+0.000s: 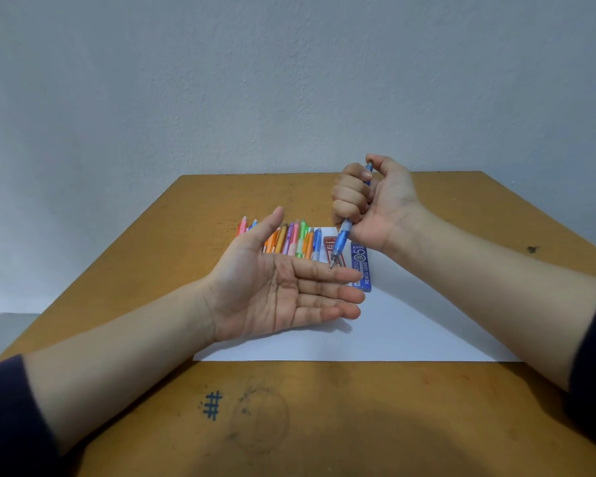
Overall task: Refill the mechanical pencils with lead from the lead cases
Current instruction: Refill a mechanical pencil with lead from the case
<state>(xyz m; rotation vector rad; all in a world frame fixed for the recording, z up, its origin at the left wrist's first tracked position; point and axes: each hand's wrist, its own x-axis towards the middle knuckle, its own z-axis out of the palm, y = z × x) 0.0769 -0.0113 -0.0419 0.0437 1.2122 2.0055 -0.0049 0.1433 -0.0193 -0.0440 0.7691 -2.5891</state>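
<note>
My right hand (369, 197) grips a blue mechanical pencil (342, 242) in a fist, tip pointing down, thumb on its top end. The tip hangs just above the fingers of my left hand (279, 287), which lies palm up with straight fingers and holds nothing. Behind my left hand a row of several coloured mechanical pencils (291, 239) lies on the table. A red lead case (330, 245) and a blue lead case (362, 266) lie on a white sheet of paper (410, 325), partly hidden by my fingers and the pencil.
The brown wooden table (324, 407) carries ink marks near its front edge, including a hash sign (212, 405). A plain grey wall stands right behind the table's far edge. Dark sleeves cover both forearms at the frame's lower corners.
</note>
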